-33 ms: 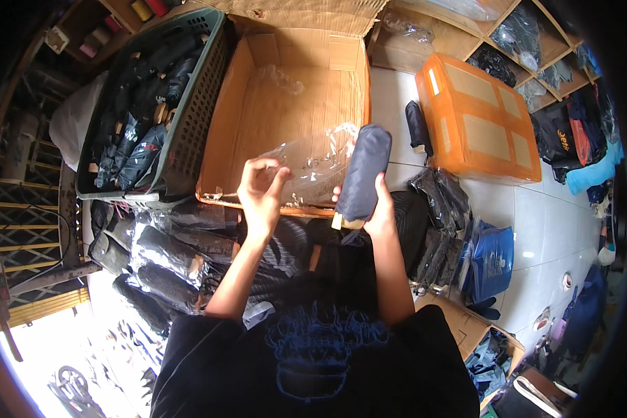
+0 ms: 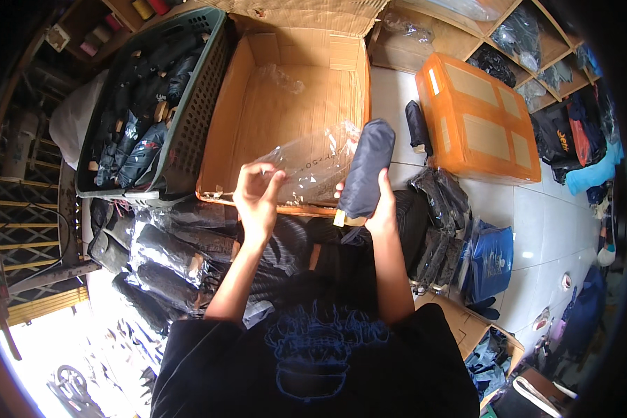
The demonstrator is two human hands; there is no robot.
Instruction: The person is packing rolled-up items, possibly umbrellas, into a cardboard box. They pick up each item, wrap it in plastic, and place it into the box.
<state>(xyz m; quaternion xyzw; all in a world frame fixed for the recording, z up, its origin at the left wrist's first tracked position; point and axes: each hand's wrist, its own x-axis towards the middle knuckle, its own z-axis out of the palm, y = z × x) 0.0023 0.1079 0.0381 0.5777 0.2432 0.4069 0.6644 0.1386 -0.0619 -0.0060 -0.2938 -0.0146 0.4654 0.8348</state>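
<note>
A folded dark navy umbrella (image 2: 369,167) stands tilted in my right hand (image 2: 383,205), which is closed around its lower part. A pale handle end with a small yellow tag shows at its bottom. My left hand (image 2: 259,198) is closed in a pinch on the edge of a clear plastic bag (image 2: 306,164). The bag stretches from those fingers toward the umbrella's upper left side. Dark printing and white flecks show through the film. Whether my right fingers also grip the bag is hidden behind the umbrella.
Ahead lies an open cardboard box (image 2: 279,118) with some clear film inside. A green basket (image 2: 216,90) full of dark umbrellas stands left. On the right are another umbrella (image 2: 416,125) and a taped carton (image 2: 477,118). Several wrapped umbrellas (image 2: 167,251) lie near my left arm.
My left hand has shifted slightly left, and the plastic bag is spread a little wider. The umbrella in my right hand has moved slightly up and to the right.
</note>
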